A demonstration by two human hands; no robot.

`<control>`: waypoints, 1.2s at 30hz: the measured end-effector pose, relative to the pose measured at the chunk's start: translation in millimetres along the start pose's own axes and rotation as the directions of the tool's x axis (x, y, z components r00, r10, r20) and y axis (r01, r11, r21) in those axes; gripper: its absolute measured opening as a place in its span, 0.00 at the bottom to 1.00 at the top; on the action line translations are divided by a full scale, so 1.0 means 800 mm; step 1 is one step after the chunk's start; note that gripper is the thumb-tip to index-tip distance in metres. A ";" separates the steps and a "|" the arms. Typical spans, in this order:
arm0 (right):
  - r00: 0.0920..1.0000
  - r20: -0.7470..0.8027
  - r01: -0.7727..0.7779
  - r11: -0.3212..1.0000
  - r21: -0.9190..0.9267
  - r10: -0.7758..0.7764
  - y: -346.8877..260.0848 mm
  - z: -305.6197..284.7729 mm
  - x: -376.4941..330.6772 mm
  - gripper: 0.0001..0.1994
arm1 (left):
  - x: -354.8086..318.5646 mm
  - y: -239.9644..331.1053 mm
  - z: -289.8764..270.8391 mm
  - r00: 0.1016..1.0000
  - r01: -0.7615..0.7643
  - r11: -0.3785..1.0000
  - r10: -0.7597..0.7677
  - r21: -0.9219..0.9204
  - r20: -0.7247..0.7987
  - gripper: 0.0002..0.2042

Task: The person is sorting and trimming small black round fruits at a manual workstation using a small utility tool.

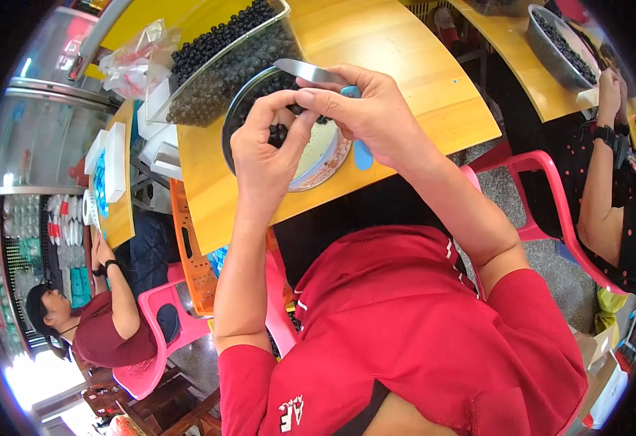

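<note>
My left hand (263, 142) is curled around several small black round pieces (278, 134) that look like berries. In my right hand (372, 112) is a small knife with a blue handle (363, 154); its wide metal blade (307, 71) points up and to the left. The two thumbs and fingertips meet, and whatever sits between them is mostly hidden. Both hands are above a round basin (326, 173) with a patterned outer side and a pale inside, where more black pieces lie along the far left.
A clear plastic bin (223, 69) heaped with black pieces stands on the wooden table (405, 65) beyond the basin. A crumpled plastic bag (138, 62) lies left of it. Co-workers sit at left and right on pink chairs (180, 309). A metal basin (559, 47) stands on the right-hand table.
</note>
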State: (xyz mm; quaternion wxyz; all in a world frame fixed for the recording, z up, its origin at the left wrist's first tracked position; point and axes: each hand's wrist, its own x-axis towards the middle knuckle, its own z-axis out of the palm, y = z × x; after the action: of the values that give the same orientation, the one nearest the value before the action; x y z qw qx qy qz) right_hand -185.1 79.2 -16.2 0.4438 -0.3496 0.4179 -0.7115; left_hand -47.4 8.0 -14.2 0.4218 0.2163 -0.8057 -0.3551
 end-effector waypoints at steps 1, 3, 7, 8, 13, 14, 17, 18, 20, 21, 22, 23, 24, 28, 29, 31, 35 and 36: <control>0.995 -0.005 0.100 0.989 -0.107 -0.101 0.003 -0.001 0.001 0.13 | 0.001 0.002 0.002 1.000 -0.015 1.000 0.015 0.026 0.009 0.10; 0.993 -0.007 0.116 0.989 -0.095 -0.117 0.007 -0.004 0.003 0.13 | 0.001 0.004 0.003 1.000 0.005 1.000 -0.005 0.021 -0.007 0.09; 1.000 0.025 0.011 1.000 0.009 -0.011 -0.007 0.000 0.001 0.13 | -0.003 0.002 -0.001 0.979 0.184 0.959 -0.197 -0.215 -0.043 0.09; 1.000 0.027 0.010 1.000 0.009 -0.010 -0.009 0.001 0.000 0.13 | -0.005 0.004 -0.002 0.979 0.184 0.959 -0.198 -0.215 -0.045 0.09; 0.981 0.136 -0.159 0.971 0.178 0.136 -0.011 -0.005 -0.001 0.13 | -0.010 0.007 -0.003 0.955 0.277 0.906 -0.296 -0.321 -0.011 0.10; 0.981 0.136 -0.160 0.971 0.177 0.137 -0.010 -0.006 -0.001 0.13 | -0.011 0.006 -0.002 0.955 0.277 0.905 -0.297 -0.322 -0.011 0.10; 0.977 0.161 -0.164 0.971 0.173 0.137 -0.008 -0.006 -0.001 0.14 | -0.011 0.002 0.001 0.977 0.191 0.929 -0.210 -0.318 -0.027 0.11; 0.978 0.158 -0.166 0.970 0.178 0.139 -0.011 -0.004 -0.002 0.14 | -0.012 0.002 0.001 0.974 0.208 0.894 -0.225 -0.398 0.003 0.11; 0.978 0.154 -0.169 0.968 0.183 0.142 -0.013 -0.003 -0.003 0.14 | -0.012 0.000 0.001 0.970 0.226 0.850 -0.239 -0.475 0.034 0.11; 0.978 0.154 -0.166 0.971 0.170 0.140 -0.014 -0.002 -0.003 0.14 | -0.012 -0.001 0.000 0.967 0.244 0.791 -0.244 -0.560 0.077 0.11; 0.978 0.154 -0.163 0.974 0.156 0.139 -0.014 -0.002 -0.004 0.14 | -0.012 -0.002 0.000 0.962 0.263 0.723 -0.244 -0.638 0.121 0.11; 0.978 0.154 -0.164 0.974 0.156 0.140 -0.016 -0.002 -0.004 0.14 | -0.012 -0.001 -0.001 0.962 0.265 0.723 -0.245 -0.638 0.121 0.11; 0.979 0.150 -0.160 0.977 0.143 0.138 -0.018 -0.002 -0.004 0.14 | -0.012 0.001 -0.002 0.953 0.289 0.679 -0.269 -0.674 0.138 0.11; 0.993 0.100 -0.069 0.996 0.048 0.064 -0.015 -0.001 -0.005 0.14 | -0.011 0.001 0.001 0.953 0.281 0.647 -0.276 -0.709 0.125 0.11; 0.993 0.100 -0.069 0.996 0.048 0.064 -0.013 0.000 -0.005 0.14 | -0.012 0.002 0.002 0.953 0.281 0.647 -0.277 -0.709 0.126 0.11; 0.996 0.076 -0.057 0.995 0.081 0.051 -0.011 0.002 -0.005 0.14 | -0.013 0.006 0.006 0.939 0.288 0.666 -0.337 -0.688 0.067 0.11; 0.996 0.082 -0.049 0.992 0.116 0.040 -0.013 0.009 -0.009 0.14 | -0.018 0.005 0.007 0.942 0.281 0.555 -0.315 -0.783 0.115 0.10; 0.998 0.060 -0.034 0.995 0.097 0.028 -0.012 0.009 -0.010 0.14 | -0.019 0.012 0.010 0.914 0.326 0.469 -0.377 -0.820 0.148 0.10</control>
State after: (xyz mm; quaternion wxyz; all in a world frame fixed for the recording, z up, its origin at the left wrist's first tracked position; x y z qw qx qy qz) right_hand -179.6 86.9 -5.6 0.4833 -0.3418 0.3747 -0.7136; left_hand -46.4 27.1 -18.4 0.4123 0.1609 -0.4669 -0.7656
